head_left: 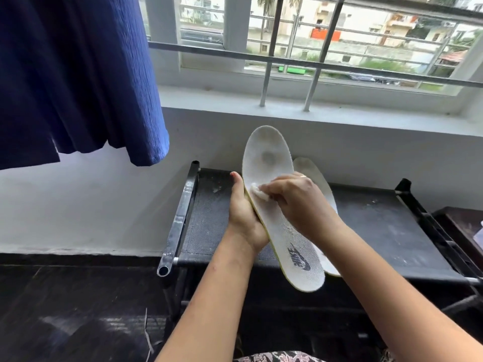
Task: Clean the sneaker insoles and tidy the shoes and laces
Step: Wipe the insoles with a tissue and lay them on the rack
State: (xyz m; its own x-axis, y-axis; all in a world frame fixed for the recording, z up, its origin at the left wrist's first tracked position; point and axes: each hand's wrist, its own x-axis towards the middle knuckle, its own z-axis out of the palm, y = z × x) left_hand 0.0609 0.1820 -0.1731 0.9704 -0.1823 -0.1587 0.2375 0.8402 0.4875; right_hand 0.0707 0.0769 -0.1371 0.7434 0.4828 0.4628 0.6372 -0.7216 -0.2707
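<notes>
A black fabric-topped rack (366,226) stands below the window. Above it a white insole (269,163), with a second insole (311,171) just behind, is gripped along its edge by your left hand (243,212). Your right hand (295,197) pinches a small white wad (257,192) against it. Rubbing hard could buckle the insole or twist it loose.

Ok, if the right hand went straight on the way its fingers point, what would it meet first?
The right hand pinches a wad on the insole, fingers pointing left. Straight on, it would probably slide over the insole's edge into the thumb of the left hand, though depth is unclear.
</notes>
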